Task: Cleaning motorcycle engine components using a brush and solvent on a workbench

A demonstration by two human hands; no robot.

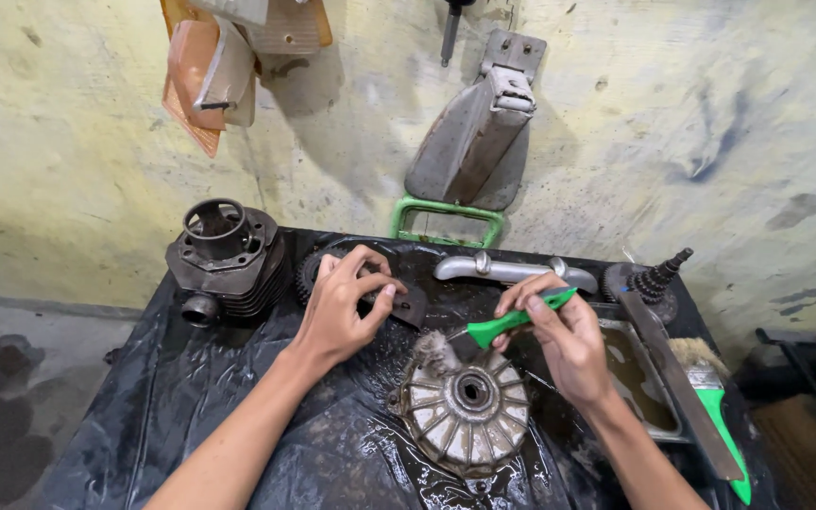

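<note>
Black plastic sheeting, wet and creased, covers the surface point(191, 397) where both hands work. At its middle lies a round, ribbed metal cover point(469, 411) with a centre hole, grimy and pale grey. The right hand point(564, 340) pinches the green handle of a small brush point(507, 323) between thumb and fingers, its worn, dirty bristles pressed against the upper left edge of the ribbed cover. The left hand point(342, 307) is curled, with its fingertips closed on a small dark metal part point(406, 304) that sits just above and to the left of the cover. Behind that hand a dark gear point(312, 269) shows partly. At the far left corner of the surface stands a finned engine cylinder point(229, 260), dark and rusty, its round opening upward. Along the back edge lies a curved silver handle-like part point(512, 271), and to its right a stepped, toothed gear shaft point(658, 279) stands tilted. A shallow metal tray point(649, 401) of brownish liquid lies by the right wrist, with a long flat metal bar point(682, 382) laid across it. Just beside the bar rests a wide paintbrush point(710, 382) with a green handle. On the stained yellowish wall point(96, 161) hang an orange and pale package-like piece point(210, 80) at the upper left and a grey metal bracket point(474, 132) above a green frame point(446, 219).
</note>
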